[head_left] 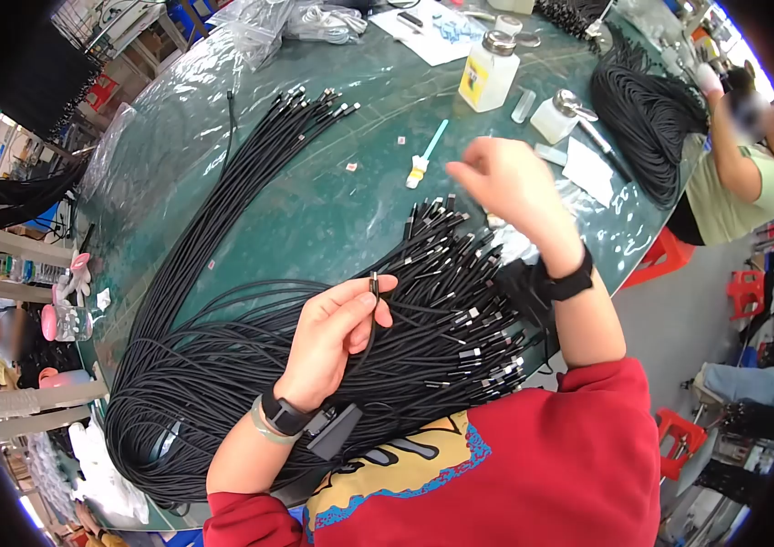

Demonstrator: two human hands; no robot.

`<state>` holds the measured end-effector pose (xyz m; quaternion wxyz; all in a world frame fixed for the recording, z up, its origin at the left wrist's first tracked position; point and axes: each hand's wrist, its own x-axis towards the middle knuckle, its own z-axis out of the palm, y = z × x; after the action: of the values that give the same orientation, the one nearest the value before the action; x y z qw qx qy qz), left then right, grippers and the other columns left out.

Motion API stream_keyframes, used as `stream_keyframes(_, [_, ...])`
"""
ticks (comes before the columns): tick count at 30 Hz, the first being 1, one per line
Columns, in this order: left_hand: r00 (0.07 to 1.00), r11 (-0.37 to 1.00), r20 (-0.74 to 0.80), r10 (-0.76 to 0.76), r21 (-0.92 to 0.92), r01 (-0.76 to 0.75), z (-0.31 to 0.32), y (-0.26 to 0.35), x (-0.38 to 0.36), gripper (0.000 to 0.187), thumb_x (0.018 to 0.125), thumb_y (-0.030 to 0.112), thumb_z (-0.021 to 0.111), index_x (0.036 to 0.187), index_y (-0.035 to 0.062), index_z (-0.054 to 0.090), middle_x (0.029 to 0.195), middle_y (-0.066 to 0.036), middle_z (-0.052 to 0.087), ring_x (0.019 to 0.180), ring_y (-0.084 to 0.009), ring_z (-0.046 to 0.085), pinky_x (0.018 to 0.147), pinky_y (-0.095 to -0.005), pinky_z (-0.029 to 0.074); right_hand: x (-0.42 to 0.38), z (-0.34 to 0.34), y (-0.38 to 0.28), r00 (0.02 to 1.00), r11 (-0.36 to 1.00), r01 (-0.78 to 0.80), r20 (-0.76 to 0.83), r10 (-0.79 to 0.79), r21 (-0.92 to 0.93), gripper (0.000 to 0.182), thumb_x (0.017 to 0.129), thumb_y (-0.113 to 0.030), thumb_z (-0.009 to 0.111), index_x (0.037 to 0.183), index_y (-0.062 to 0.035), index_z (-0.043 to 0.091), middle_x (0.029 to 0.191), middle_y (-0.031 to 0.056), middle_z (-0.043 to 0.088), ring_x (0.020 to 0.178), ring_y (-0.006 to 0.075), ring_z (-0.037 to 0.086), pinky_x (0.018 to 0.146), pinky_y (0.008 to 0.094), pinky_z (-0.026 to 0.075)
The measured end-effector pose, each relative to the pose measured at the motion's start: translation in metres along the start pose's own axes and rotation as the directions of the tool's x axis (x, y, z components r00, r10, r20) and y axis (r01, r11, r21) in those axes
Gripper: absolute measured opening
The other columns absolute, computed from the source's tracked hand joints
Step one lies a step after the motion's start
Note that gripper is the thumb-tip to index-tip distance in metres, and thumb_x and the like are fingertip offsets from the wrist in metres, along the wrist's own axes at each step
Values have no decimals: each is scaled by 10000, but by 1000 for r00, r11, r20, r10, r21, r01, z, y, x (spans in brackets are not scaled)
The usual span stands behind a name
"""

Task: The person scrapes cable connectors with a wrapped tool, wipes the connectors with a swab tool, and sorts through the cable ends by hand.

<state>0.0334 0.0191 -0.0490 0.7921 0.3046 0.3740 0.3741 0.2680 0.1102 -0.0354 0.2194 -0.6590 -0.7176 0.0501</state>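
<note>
My left hand (325,330) pinches the plug end of a black cable (374,284) between thumb and fingers, over a large bundle of black cables (223,365). The cable trails down from the fingers toward the bundle. Raised above the table, my right hand (510,182) has its fingers curled, and whatever they may hold is hidden. Just left of it lies a small brush-like tool (431,150) with a light blue handle and a yellow and white end. Below the right hand, many black cable ends with metal tips (469,283) fan out.
A white bottle with a yellow label (489,73) and a smaller white bottle (555,117) stand at the back. Another cable coil (647,114) lies at the right, near a co-worker (738,187). Clear plastic (177,82) covers the left edge. Red stools (747,294) stand beyond.
</note>
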Motion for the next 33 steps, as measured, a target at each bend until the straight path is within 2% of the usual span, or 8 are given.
stream_keyframes(9, [991,964,-25,128,236,-119,6,3,-3,198,805,48,519,973,-45,568,851,-81,603,521,-38,431,460,-164,343,34,-15,29,997,975,53,71,-39,-215,163,671,-188,562,709,-36,610,661,144,591,649,303,577,591,374,455])
stream_keyframes(12, [957,912,-45,287,319,-258,5,-2,-1,173,794,23,526,940,-49,585,828,-95,617,527,-50,462,466,-173,368,12,-34,58,953,988,-29,294,74,-155,165,662,-184,549,711,-38,610,647,151,584,647,298,578,598,370,453])
stream_keyframes(19, [962,937,-71,263,256,-237,11,3,-7,135,780,1,531,887,-48,597,774,-117,624,510,-66,487,468,-181,403,-36,-9,71,951,887,105,305,42,-450,173,631,-178,574,640,-5,563,588,151,551,561,251,560,531,324,436])
stream_keyframes(23, [965,956,-65,254,165,-241,3,7,-9,115,771,-8,538,858,-48,602,764,-124,621,514,-82,513,469,-186,418,-24,-34,42,943,993,11,331,29,-120,147,665,-154,553,632,-12,535,533,103,518,493,205,516,507,314,428])
stream_keyframes(25, [966,964,-67,249,118,-240,1,6,-10,108,767,-12,542,847,-48,604,761,-125,620,517,-88,524,469,-187,422,-27,-47,21,920,659,-347,380,99,667,121,728,-142,534,710,-23,523,489,20,434,441,151,448,487,316,418])
stream_keyframes(26, [962,960,-59,265,105,-258,1,5,-10,104,762,-15,547,842,-49,605,756,-125,620,528,-98,536,466,-191,426,-29,-46,11,915,659,-349,395,85,666,121,728,-142,534,710,-23,523,489,20,434,441,151,448,487,316,418])
stream_keyframes(28, [953,952,-41,299,81,-295,0,3,-9,97,752,-22,557,832,-50,606,746,-125,619,548,-117,562,460,-197,432,-38,-38,-15,930,37,-333,334,-154,942,135,781,-156,550,773,-41,482,517,-37,365,467,103,413,552,311,449])
stream_keyframes(33, [947,946,-46,318,83,-314,-5,1,-7,76,741,-36,560,800,-51,605,726,-124,616,558,-139,579,442,-206,435,-57,-11,-74,938,-132,-263,222,-265,956,260,785,-254,595,748,-55,432,578,-12,376,574,116,425,711,364,467])
